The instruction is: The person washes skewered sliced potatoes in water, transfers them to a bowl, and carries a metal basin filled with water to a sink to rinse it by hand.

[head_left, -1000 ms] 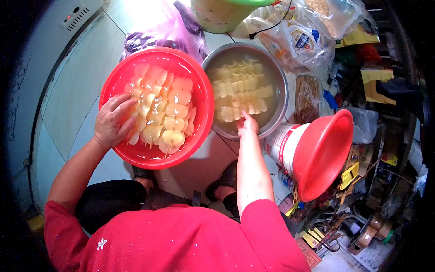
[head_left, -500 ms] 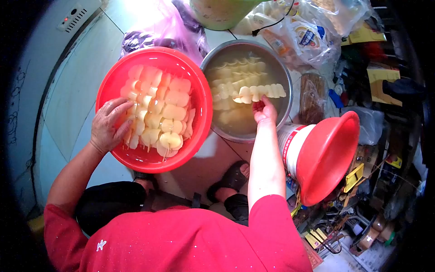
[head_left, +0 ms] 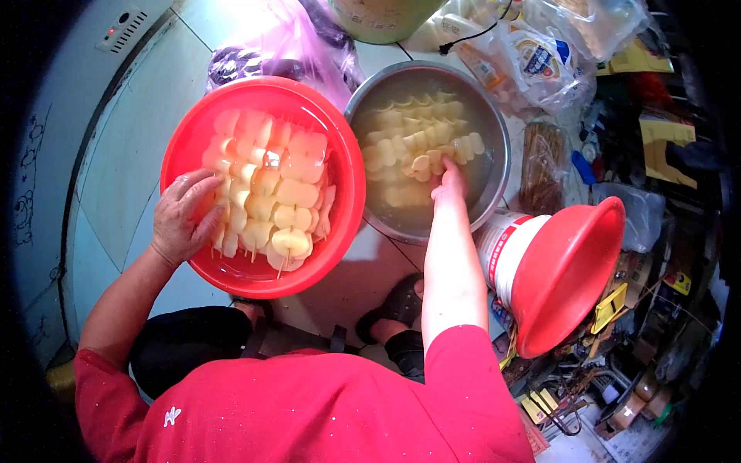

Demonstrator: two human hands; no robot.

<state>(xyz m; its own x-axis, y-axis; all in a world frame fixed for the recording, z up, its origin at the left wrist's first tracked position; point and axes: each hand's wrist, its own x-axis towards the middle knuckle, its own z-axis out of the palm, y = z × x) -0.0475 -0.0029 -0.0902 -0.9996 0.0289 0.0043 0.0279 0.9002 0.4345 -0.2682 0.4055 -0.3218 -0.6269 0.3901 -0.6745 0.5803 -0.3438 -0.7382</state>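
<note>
A red basin (head_left: 353, 193) holds rows of pale slices on wooden skewers, which look like potato slices (head_left: 266, 184), in water. My left hand (head_left: 187, 214) rests at the basin's left side, thumb and fingers apart, fingertips against the slices. Right of it is a metal basin (head_left: 502, 166) of cloudy water with more sliced skewers (head_left: 413, 123) lying in it. My right hand (head_left: 450, 185) reaches into this basin, fingers closed on the end of a potato skewer (head_left: 423, 166) low at the water. Its fingertips are partly hidden.
A second red basin (head_left: 571, 278) stands tilted on a white bucket (head_left: 498, 243) at the right. Behind are a purple plastic bag (head_left: 297, 46), a green bucket (head_left: 386, 19) and clear bags (head_left: 540, 69). Mixed clutter fills the right side. My feet (head_left: 397, 309) are just below the basins.
My right hand has lowered the potato skewer from above the metal basin down to the water, among the other skewers. My left hand has barely moved.
</note>
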